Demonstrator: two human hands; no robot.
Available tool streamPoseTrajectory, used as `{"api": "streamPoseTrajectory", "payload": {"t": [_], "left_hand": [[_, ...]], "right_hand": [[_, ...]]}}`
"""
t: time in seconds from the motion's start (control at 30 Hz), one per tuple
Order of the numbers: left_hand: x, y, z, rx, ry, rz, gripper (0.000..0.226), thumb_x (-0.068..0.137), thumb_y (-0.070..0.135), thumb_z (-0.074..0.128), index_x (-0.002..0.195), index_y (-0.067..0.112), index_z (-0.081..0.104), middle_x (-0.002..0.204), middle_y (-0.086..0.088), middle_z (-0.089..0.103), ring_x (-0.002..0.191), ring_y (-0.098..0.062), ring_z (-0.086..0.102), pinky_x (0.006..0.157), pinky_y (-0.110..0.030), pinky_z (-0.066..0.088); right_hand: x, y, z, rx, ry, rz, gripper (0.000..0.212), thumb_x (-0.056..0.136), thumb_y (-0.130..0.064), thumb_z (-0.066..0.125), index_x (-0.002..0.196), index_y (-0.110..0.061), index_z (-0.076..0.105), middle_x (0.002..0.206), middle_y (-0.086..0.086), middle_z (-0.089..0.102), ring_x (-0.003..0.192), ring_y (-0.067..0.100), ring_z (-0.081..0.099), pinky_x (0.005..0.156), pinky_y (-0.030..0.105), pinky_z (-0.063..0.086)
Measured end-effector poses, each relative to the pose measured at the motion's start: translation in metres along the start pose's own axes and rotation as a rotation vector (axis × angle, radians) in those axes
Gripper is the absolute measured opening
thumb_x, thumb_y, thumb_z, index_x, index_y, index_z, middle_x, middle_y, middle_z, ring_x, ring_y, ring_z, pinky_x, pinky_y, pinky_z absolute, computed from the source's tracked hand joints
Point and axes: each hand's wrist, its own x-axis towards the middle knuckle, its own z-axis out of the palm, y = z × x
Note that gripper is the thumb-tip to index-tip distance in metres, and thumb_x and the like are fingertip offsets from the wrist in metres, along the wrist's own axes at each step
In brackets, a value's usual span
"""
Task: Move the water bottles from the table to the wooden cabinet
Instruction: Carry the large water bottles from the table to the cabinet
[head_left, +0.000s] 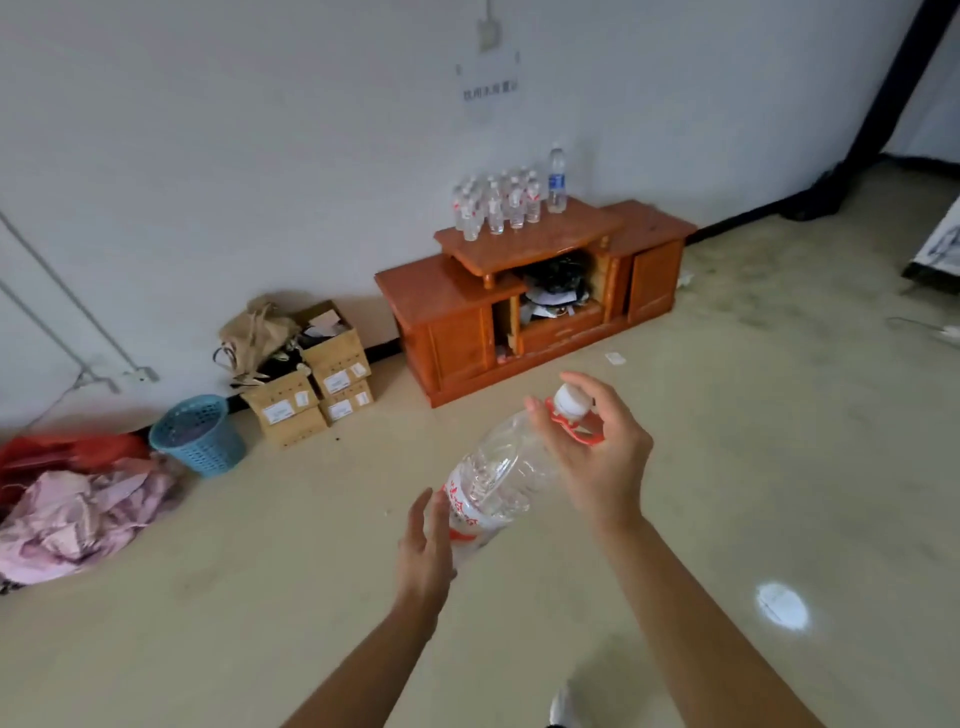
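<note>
Water bottle (493, 483) held slantwise, cap end toward wooden cabinet (535, 306)
Long axis runs lower left to upper right at mid-frame. Right hand (597, 457), nearer the cabinet, curls round the neck by the red carry ring (566, 431); left hand (423, 551) props the base, fingers straight. Red label characters are too blurred to read.

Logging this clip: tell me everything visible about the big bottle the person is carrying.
The big bottle is clear plastic with a white cap, a red carry handle at the neck and a red-and-white label near the base. It is tilted in the air, cap pointing away. The right hand grips the neck and handle; the left hand supports the lower body.
</note>
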Motion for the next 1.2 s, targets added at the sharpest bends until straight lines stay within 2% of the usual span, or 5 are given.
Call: {"api": "streamPoseTrajectory", "payload": {"t": [0.2, 0.47, 0.7, 0.87, 1.2], "left_hand": [[0.120, 0.064, 0.092, 0.065, -0.007, -0.023, 0.056, 0.094, 0.068, 0.044, 0.139, 0.036, 0.049, 0.128, -0.001, 0.061, 0.105, -0.022, 0.063, 0.066, -0.036, 0.057], [0.276, 0.147, 0.167, 0.035, -0.004, -0.052, 0.073, 0.084, 0.075, 0.043, 0.144, 0.034, 0.045, 0.130, -0.001, 0.058, 0.112, -0.028, 0.061, 0.086, -0.049, 0.058], [0.458, 0.196, 0.232, -0.006, -0.045, -0.063, 0.051, 0.086, 0.076, 0.042, 0.126, 0.044, 0.045, 0.124, 0.006, 0.056, 0.106, -0.023, 0.061, 0.067, -0.034, 0.051], [0.588, 0.258, 0.284, -0.007, -0.110, -0.057, 0.076, 0.074, 0.083, 0.043, 0.137, 0.040, 0.049, 0.124, 0.007, 0.057, 0.110, -0.021, 0.060, 0.075, -0.039, 0.054], [0.786, 0.333, 0.409, 0.010, -0.176, -0.183, 0.047, 0.088, 0.064, 0.060, 0.127, 0.037, 0.058, 0.119, 0.005, 0.066, 0.104, -0.023, 0.066, 0.085, -0.047, 0.059]], "right_hand": [[0.123, 0.101, 0.030, 0.006, 0.036, 0.023, 0.039, 0.081, -0.031, 0.086, 0.111, -0.009, 0.073, 0.097, 0.000, 0.074, 0.083, 0.013, 0.072, 0.070, 0.030, 0.062], [0.263, 0.206, 0.109, 0.049, 0.024, 0.038, 0.038, 0.082, -0.029, 0.086, 0.110, -0.007, 0.072, 0.097, 0.000, 0.074, 0.085, 0.016, 0.072, 0.069, 0.035, 0.061], [0.379, 0.316, 0.209, 0.047, -0.005, 0.096, 0.037, 0.079, -0.030, 0.086, 0.108, -0.012, 0.073, 0.094, -0.006, 0.073, 0.084, 0.009, 0.070, 0.070, 0.017, 0.055], [0.479, 0.391, 0.269, 0.026, 0.078, 0.217, 0.043, 0.075, -0.043, 0.085, 0.111, -0.022, 0.073, 0.100, -0.010, 0.075, 0.090, 0.009, 0.072, 0.075, 0.018, 0.056], [0.636, 0.554, 0.324, -0.044, 0.124, 0.328, 0.042, 0.075, -0.031, 0.088, 0.112, -0.017, 0.073, 0.098, -0.010, 0.073, 0.090, -0.005, 0.068, 0.071, 0.004, 0.049]]}}
